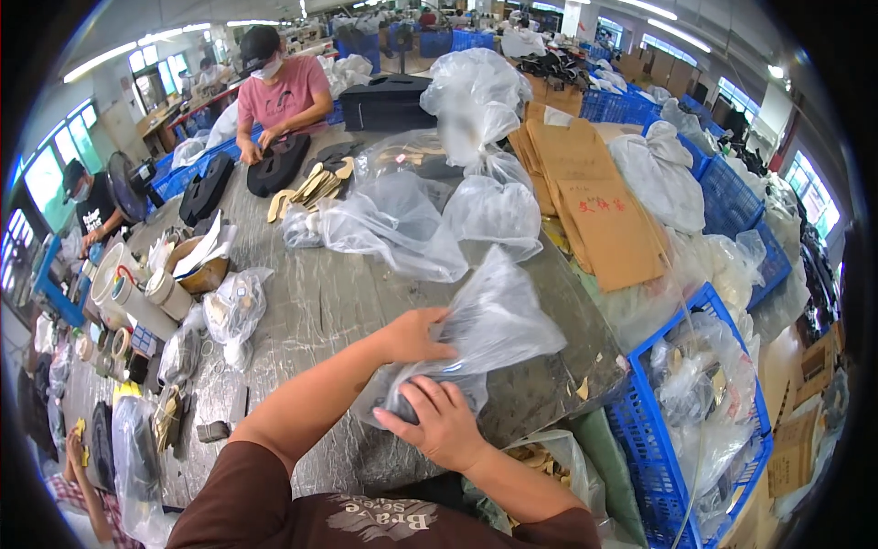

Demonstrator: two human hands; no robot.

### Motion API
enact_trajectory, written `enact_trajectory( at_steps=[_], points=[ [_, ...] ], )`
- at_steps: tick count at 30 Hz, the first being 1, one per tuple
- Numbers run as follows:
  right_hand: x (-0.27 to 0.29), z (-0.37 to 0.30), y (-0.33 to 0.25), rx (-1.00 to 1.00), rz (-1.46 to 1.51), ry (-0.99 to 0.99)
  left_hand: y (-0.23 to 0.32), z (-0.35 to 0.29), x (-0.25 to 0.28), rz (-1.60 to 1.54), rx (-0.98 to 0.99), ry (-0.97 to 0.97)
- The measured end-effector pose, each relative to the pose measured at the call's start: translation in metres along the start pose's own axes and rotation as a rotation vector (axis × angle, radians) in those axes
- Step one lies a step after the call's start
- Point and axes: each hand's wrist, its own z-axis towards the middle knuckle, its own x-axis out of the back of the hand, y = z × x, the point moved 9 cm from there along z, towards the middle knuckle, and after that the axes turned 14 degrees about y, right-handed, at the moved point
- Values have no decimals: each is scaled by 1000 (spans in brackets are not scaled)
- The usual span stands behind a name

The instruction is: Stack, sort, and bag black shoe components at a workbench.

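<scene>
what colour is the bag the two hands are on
The bag is a see-through, milky white, seen best in the head view.

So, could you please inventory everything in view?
handled bag: one, clear, at both hands
table: one, grey, beneath it
other bags: many, clear or whitish, around table
flat sheets: several, brown, right
crates: several, blue, mostly right
flat pieces: many, tan, upper left
dark pieces: two or more, black, upper left
tubs: several, whitish, left
fan: one, dark, far left
co-workers: several, pink, black or checked clothing, mostly left
ceiling lights: several, white, top
sleeves: two, brown, lower edge
left hand: one, bare, on handled bag
right hand: one, bare, lower on it
</scene>
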Motion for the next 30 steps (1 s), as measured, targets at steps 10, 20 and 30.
enact_trajectory(
  at_steps=[10, 20, 30],
  points=[
    [15, -94, 67, -962, 219, 97, -134, -154, 99, -474, 475, 250],
    [-43, 8, 57, -642, 422, -84, -87, -201, 120, -27, 345, 449],
    [-35, 206, 112, -915, 852, 339, 73, -111, 310, -278, -116, 873]
  ],
)
